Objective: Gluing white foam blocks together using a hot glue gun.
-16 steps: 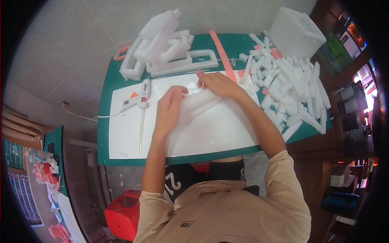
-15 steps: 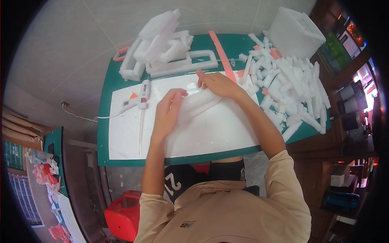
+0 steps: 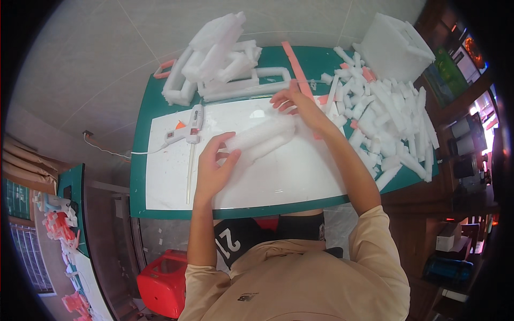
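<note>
A long white foam piece (image 3: pixel 262 135), with a second bar along its near side, lies on the white board (image 3: pixel 284 184) in front of me. At its left end my left hand (image 3: pixel 215 168) grips it, fingers on the far edge and thumb on the near side. My right hand (image 3: pixel 301 107) hovers by the far right end of the foam, fingers spread and holding nothing. To the left, a white hot glue gun (image 3: pixel 190 127) with an orange trigger lies on the board, a clear glue stick (image 3: pixel 190 174) beside it.
White foam frames (image 3: pixel 214 59) are stacked at the back left. A pink foam strip (image 3: pixel 297 67) lies at the back middle. Loose foam offcuts (image 3: pixel 383 117) heap on the right, before a white foam box (image 3: pixel 397 47). A red stool (image 3: pixel 163 283) stands below the table's left.
My right hand has drawn off the foam piece and opened. The left hand has shifted slightly down and left, its thumb now apart from the fingers at the foam's end.
</note>
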Tool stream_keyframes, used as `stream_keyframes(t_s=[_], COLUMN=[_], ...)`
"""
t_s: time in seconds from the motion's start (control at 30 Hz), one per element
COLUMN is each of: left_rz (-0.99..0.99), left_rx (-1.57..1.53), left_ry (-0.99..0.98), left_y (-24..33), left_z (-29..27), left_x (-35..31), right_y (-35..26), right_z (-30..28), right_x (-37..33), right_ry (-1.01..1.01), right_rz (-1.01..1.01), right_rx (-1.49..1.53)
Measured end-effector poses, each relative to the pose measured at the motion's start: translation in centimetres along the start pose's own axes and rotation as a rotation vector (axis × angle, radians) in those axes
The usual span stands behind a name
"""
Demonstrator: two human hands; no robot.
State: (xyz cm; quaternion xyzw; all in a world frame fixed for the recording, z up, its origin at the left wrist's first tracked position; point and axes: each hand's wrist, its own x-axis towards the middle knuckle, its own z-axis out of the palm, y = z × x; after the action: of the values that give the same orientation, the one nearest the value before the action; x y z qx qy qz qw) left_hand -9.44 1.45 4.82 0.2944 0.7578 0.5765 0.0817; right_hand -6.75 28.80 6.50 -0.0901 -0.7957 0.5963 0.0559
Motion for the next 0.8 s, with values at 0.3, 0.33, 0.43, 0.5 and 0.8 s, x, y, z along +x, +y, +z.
stream_keyframes(t_s=[0.3,0.33,0.43,0.5,0.8], left_rz=[-0.157,-0.175,-0.210,-0.225,-0.189], left_rx=[-0.322,-0.373,-0.439,-0.447,-0.625], left_ry=[0.022,0.020,0.018,0.018,-0.028], left_y=[-0.8,-1.0,-1.5,-1.7,-0.3], left_z=[-1.0,-0.9,-0.7,-0.8,1.3], left_x=[-0.2,-0.3,-0.3,-0.5,-3.1], right_y=[4.1,4.2,2.9,3.5,3.4], right_z=[-2.3,-2.1,-1.5,-1.0,-1.8], right_x=[-3.4,-3.7,-4.8,-4.9,-5.2], right_ry=[-0.221,-0.227,-0.282,-0.303,-0.242], right_rz=[-0.072,-0.074,-0.004,0.015,0.063], right_rx=[0.271,0.271,0.177,0.233,0.350])
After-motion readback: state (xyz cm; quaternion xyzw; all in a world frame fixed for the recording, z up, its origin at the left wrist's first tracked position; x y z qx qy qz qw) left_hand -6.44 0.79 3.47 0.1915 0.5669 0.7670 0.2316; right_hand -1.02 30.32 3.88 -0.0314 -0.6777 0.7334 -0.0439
